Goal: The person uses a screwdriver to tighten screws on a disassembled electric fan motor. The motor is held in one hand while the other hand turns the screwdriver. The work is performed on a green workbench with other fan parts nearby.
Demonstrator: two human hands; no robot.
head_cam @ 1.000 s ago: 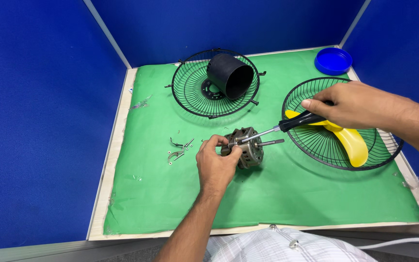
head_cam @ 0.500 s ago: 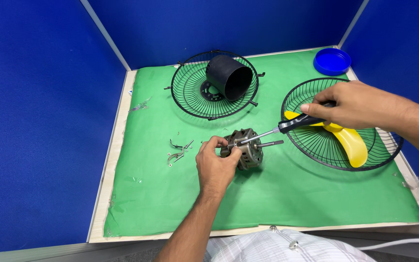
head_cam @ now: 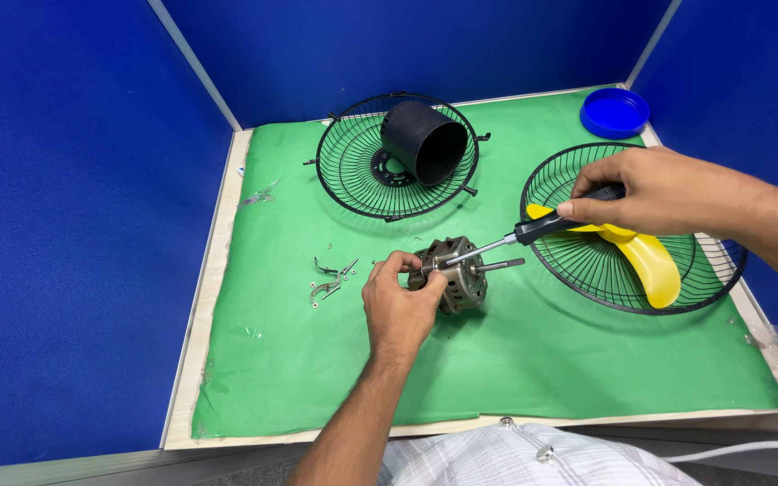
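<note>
A small metal fan motor (head_cam: 461,277) with a protruding shaft lies on the green mat (head_cam: 533,360) near the middle. My left hand (head_cam: 398,301) grips its left side. My right hand (head_cam: 655,191) holds a black-handled screwdriver (head_cam: 533,232) whose metal tip reaches the top of the motor. Just left of the motor lie several small screws and metal clips (head_cam: 330,279).
A black wire fan guard (head_cam: 366,166) with a black cylindrical cover (head_cam: 425,144) resting in it sits at the back. A second guard (head_cam: 587,261) at the right holds yellow fan blades (head_cam: 650,265). A blue lid (head_cam: 614,112) lies in the far right corner. Blue walls surround the table.
</note>
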